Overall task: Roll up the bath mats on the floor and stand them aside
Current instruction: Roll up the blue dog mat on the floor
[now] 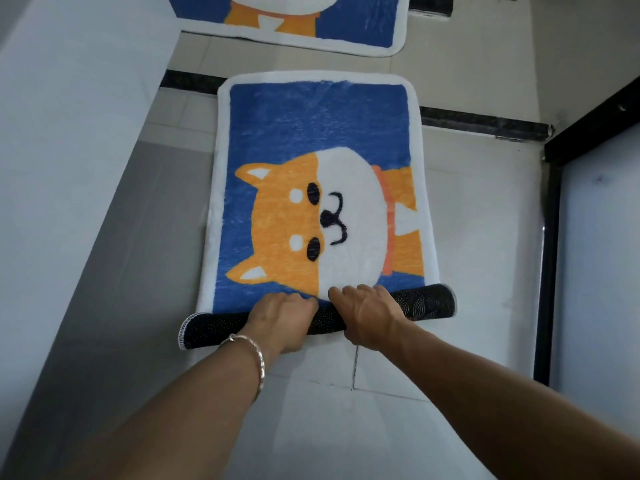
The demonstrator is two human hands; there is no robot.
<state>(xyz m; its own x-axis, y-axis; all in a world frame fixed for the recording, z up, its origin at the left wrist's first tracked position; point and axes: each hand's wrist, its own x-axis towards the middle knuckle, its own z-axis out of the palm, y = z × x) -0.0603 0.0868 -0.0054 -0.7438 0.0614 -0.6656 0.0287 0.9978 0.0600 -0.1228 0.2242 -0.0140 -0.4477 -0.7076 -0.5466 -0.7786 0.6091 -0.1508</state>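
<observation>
My left hand (282, 318) is curled over the middle of the rolled end of the near bath mat (318, 188), fingers (294, 299) hooked over the top of the roll and gripping it. A thin silver bangle (254, 358) sits on that wrist. My right hand (367, 315) lies just beside it, almost touching, clamped on the same roll with its fingertips pressed onto the white pile at the dog's chin.

The roll (427, 303) is short so far: a dark, dotted non-slip backing shows on its outside, sticking out past both my hands, with a white stitched edge at the left end. The remainder of the mat lies flat on the pale tiled floor (485, 220), blue with a white border and an orange-and-white shiba dog face turned sideways.

Beyond it, well apart across a dark floor strip (485, 123), a second bath mat (346, 22) of the same design lies flat, partly cut off by the top edge. A white wall (69, 116) runs along my left, a black-framed panel (550, 254) on my right.
</observation>
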